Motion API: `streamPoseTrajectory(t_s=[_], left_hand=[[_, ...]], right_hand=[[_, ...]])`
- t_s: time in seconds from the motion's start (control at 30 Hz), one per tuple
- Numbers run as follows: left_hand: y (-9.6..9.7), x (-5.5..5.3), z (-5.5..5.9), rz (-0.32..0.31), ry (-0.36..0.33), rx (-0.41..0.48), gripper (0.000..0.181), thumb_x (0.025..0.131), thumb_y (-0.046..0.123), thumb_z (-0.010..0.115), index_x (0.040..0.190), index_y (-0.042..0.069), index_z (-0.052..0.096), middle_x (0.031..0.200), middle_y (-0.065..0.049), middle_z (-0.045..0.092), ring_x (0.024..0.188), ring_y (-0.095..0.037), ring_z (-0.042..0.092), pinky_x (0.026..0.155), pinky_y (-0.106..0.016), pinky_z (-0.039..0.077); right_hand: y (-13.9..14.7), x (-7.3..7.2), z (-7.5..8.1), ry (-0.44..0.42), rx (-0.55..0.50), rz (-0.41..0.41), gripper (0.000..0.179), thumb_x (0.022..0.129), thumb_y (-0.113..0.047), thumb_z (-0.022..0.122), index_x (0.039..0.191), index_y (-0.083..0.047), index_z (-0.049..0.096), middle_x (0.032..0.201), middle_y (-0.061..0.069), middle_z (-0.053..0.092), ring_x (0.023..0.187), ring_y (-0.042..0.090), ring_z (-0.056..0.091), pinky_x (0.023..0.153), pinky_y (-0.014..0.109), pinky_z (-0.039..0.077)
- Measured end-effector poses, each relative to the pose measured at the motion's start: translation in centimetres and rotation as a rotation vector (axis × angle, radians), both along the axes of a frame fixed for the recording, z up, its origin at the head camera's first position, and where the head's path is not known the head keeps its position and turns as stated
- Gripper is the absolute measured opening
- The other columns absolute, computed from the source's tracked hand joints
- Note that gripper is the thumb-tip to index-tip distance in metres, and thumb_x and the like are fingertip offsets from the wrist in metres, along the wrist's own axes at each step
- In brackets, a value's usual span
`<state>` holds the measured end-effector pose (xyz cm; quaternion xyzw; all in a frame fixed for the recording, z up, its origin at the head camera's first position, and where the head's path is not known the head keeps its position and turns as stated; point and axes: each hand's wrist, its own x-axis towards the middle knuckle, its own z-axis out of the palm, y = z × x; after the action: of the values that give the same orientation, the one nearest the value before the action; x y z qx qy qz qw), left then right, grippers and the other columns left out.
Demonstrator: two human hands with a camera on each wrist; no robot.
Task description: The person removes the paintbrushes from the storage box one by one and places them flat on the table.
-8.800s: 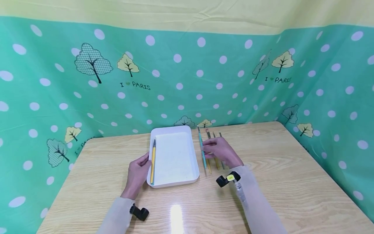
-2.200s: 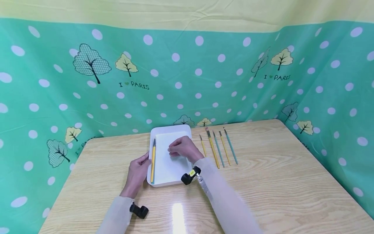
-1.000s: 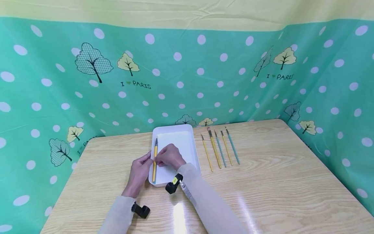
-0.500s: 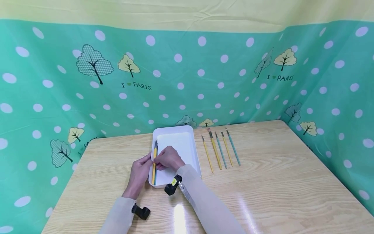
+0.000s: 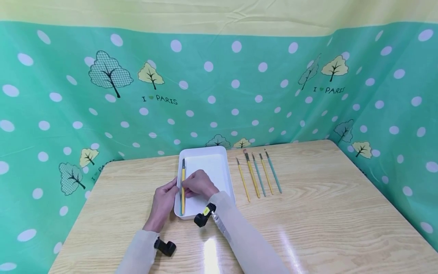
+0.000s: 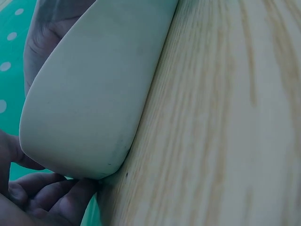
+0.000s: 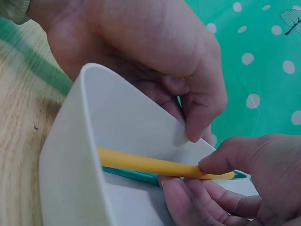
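Observation:
In the head view my right hand (image 5: 200, 183) reaches into the white tray (image 5: 216, 163) and pinches a yellow paintbrush (image 5: 183, 173) along the tray's left side. The right wrist view has thumb and fingers on the yellow handle (image 7: 146, 162), with a teal paintbrush (image 7: 134, 175) lying lower beside it on the tray floor. My left hand (image 5: 162, 203) grips the tray's left wall, thumb over the rim and fingers outside. Close up in the left wrist view, fingers (image 6: 51, 193) meet the tray's outer wall (image 6: 94, 94).
Right of the tray, several paintbrushes lie side by side on the wooden table (image 5: 325, 198): a thin yellow one (image 5: 243, 180), a thicker yellow one (image 5: 253, 177), another yellow (image 5: 266, 174) and teal ones (image 5: 273, 171). A green dotted cloth (image 5: 191, 95) hangs behind the table.
My right hand has gone from the brushes on the table into the tray and pinched the yellow brush, which has shifted slightly right. The table brushes are rearranged. My left hand stays put.

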<state>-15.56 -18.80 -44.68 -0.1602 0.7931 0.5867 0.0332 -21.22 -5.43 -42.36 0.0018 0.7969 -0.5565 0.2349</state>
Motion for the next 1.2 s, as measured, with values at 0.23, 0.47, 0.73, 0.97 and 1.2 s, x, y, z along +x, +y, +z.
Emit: streamPoseTrajectory(t_s=[0.23,0.47,0.73,0.97,1.2], left_hand=[[0.0,-0.1,-0.2,-0.003,0.006,-0.001,0.051,0.104,0.021,0.041,0.154,0.018,0.041,0.165,-0.002,0.037,0.156,-0.025,0.029,0.128,-0.047,0.030],[0.0,-0.1,-0.3,0.002,0.017,0.026,0.049,0.105,0.022,0.041,0.154,0.018,0.042,0.163,-0.004,0.039,0.153,-0.025,0.036,0.125,-0.046,0.036],[0.0,-0.1,-0.3,-0.002,0.017,0.015,0.049,0.107,0.023,0.041,0.155,0.019,0.040,0.163,-0.003,0.041,0.151,-0.025,0.038,0.123,-0.047,0.040],[0.1,0.0,-0.3,0.009,0.013,0.016,0.048,0.106,0.025,0.041,0.155,0.021,0.041,0.161,-0.003,0.045,0.147,-0.024,0.045,0.120,-0.046,0.043],[0.1,0.0,-0.2,0.010,0.013,0.020,0.048,0.107,0.025,0.040,0.155,0.020,0.041,0.161,-0.003,0.045,0.148,-0.024,0.044,0.120,-0.046,0.043]], right_hand=[[0.5,-0.1,0.2,-0.014,-0.011,-0.003,0.006,0.091,-0.011,0.068,0.087,-0.007,0.069,0.080,0.009,0.075,0.070,0.018,0.075,0.067,0.028,0.066],[1.2,-0.4,0.3,-0.027,-0.025,-0.012,0.007,0.092,-0.013,0.069,0.089,-0.007,0.069,0.082,0.006,0.074,0.071,0.018,0.075,0.070,0.030,0.066],[1.9,-0.6,0.1,-0.027,-0.043,-0.017,0.007,0.094,-0.010,0.070,0.099,-0.006,0.071,0.082,0.009,0.074,0.069,0.018,0.075,0.069,0.031,0.066],[2.7,-0.5,0.3,-0.015,-0.028,-0.017,0.008,0.093,-0.011,0.070,0.100,-0.006,0.070,0.085,0.009,0.073,0.074,0.019,0.075,0.068,0.029,0.066],[3.4,-0.7,0.6,-0.002,-0.031,-0.025,0.008,0.092,-0.010,0.071,0.100,-0.006,0.070,0.089,0.008,0.073,0.078,0.019,0.074,0.069,0.028,0.066]])
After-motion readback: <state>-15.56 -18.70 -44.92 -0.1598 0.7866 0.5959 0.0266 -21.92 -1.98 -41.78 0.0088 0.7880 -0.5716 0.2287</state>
